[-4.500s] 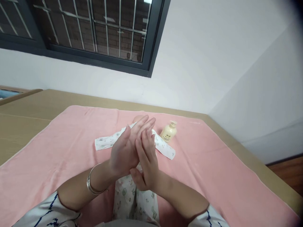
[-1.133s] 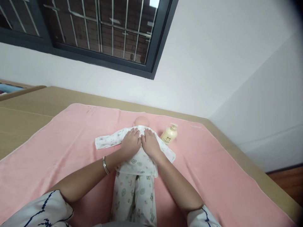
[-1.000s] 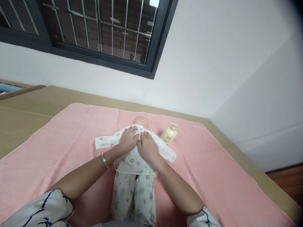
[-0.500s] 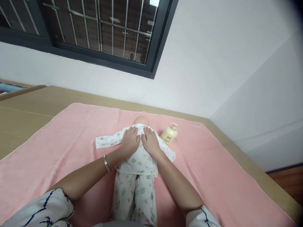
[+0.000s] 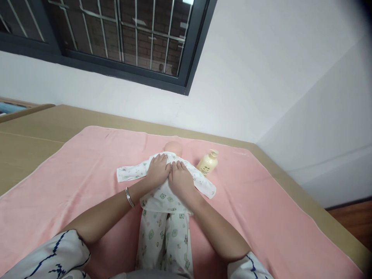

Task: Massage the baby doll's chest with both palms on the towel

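Note:
A baby doll (image 5: 173, 147) lies stretched out on the pink blanket, its head toward the wall. It wears a white patterned top (image 5: 165, 199) and matching trousers (image 5: 149, 236). My left hand (image 5: 157, 170) rests flat on the left of the top's chest, fingers extended. Beside it, my right hand (image 5: 180, 179) lies on the middle and right of the chest, fingers stretched out. The two hands nearly meet at the thumbs. Both sleeves of the top spread out to the sides. Near the right sleeve, a pale yellow pump bottle (image 5: 208, 162) leans on the blanket.
The pink blanket (image 5: 258, 217) covers most of a wooden surface (image 5: 31, 151). Behind it rises a white wall (image 5: 226, 93) with a dark-framed, barred window (image 5: 124, 69). Another wall meets it at the right.
My right hand has slid a little left across the doll's chest, closer to my left hand, uncovering more of the right sleeve. My left hand stays nearly in place.

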{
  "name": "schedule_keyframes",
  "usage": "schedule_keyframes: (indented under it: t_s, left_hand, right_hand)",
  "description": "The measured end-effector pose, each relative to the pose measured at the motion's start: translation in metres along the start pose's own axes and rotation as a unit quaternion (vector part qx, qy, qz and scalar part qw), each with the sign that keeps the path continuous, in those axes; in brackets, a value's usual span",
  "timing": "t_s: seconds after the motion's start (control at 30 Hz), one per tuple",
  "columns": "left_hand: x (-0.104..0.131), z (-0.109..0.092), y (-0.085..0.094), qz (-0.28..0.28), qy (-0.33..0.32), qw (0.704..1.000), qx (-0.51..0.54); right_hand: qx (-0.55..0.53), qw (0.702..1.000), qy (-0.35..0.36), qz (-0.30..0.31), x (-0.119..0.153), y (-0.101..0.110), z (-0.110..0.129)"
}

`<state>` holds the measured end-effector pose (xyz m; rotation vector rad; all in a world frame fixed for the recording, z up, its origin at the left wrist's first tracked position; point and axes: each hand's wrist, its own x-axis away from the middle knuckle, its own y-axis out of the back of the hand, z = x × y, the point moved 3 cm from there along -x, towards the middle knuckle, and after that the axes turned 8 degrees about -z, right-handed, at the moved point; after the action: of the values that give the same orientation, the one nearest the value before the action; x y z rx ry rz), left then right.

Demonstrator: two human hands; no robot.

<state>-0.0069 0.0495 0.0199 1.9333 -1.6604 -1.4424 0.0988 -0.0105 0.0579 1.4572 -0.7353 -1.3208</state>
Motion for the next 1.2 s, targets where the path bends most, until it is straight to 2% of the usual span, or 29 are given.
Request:
schedule_keyframes:
  t_s: [0.27,0.53,0.67,0.77,0.83,0.97,1.07,1.2]
  left_hand:
    - [0.021,-0.023,0.002,0.017,-0.041,0.996,-0.074]
    - [-0.007,-0.002,0.008,0.081,-0.02,0.996,-0.042]
    - [0.004,-0.011,0.006,0.06,-0.028,0.995,-0.07]
    - [0.02,-0.025,0.004,0.033,-0.057,0.994,-0.082]
    - [0.023,-0.028,0.004,0.034,-0.075,0.994,-0.075]
    - [0.01,-0.017,0.006,0.056,-0.057,0.996,-0.049]
    - [0.0,-0.005,0.005,0.049,-0.027,0.997,-0.044]
    - [0.001,-0.002,0.002,0.016,-0.018,0.999,-0.038]
  right_hand:
    - [-0.093,0.995,-0.014,0.034,-0.023,0.002,-0.032]
    - [-0.08,0.996,-0.035,0.024,-0.008,-0.006,-0.013]
    - [-0.105,0.993,-0.044,0.004,-0.015,-0.008,-0.025]
    - [-0.121,0.991,-0.057,0.006,-0.024,-0.009,-0.039]
    - [-0.119,0.991,-0.061,0.007,-0.026,-0.009,-0.041]
    - [-0.077,0.995,-0.058,0.008,-0.016,-0.006,-0.025]
    - [-0.065,0.997,-0.041,0.01,-0.009,-0.005,-0.013]
    - [-0.097,0.995,-0.022,-0.017,-0.012,-0.008,-0.02]
